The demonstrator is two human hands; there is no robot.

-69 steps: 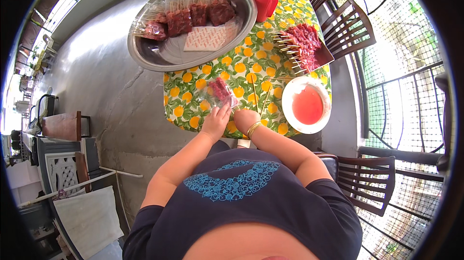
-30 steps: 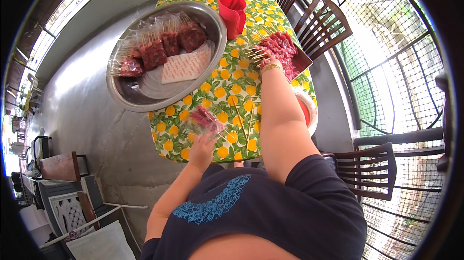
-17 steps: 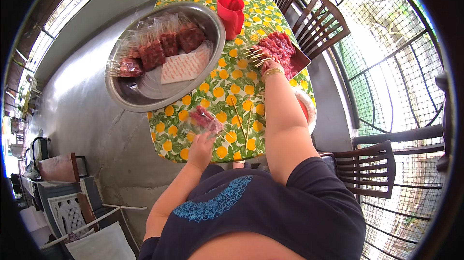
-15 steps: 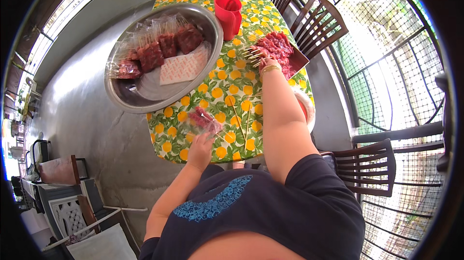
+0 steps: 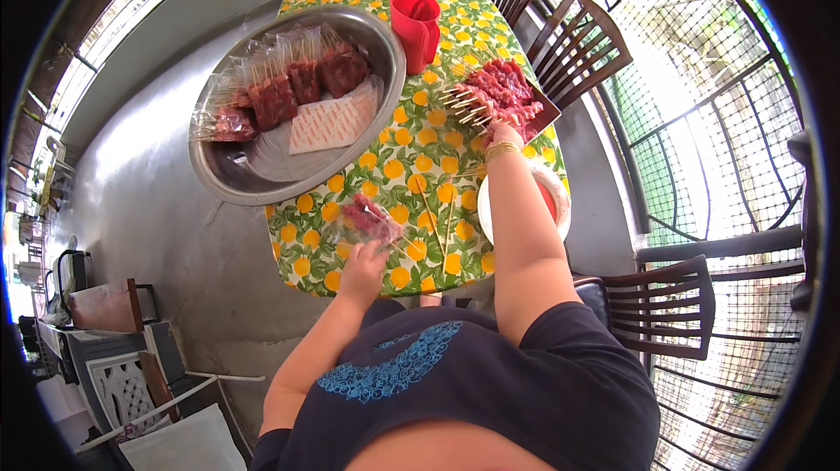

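Observation:
My left hand (image 5: 363, 263) rests at the near edge of the table and holds a clear bag of red meat skewers (image 5: 369, 219). My right hand (image 5: 505, 132) reaches far across the table to a pile of raw meat skewers (image 5: 500, 92) on a dark tray and touches their wooden sticks. A gold bracelet is on that wrist. Two loose wooden skewers (image 5: 440, 217) lie on the tablecloth between my hands.
A large metal basin (image 5: 262, 175) at the left holds several bagged skewer packs and a flat packet. A red jug (image 5: 415, 20) stands at the far side. A white plate with a red centre (image 5: 554, 200) lies under my right forearm. Wooden chairs (image 5: 577, 42) line the right side.
My right hand left the bag and reached out to the skewer pile on the far tray. My left hand stayed on the bag near the table's edge.

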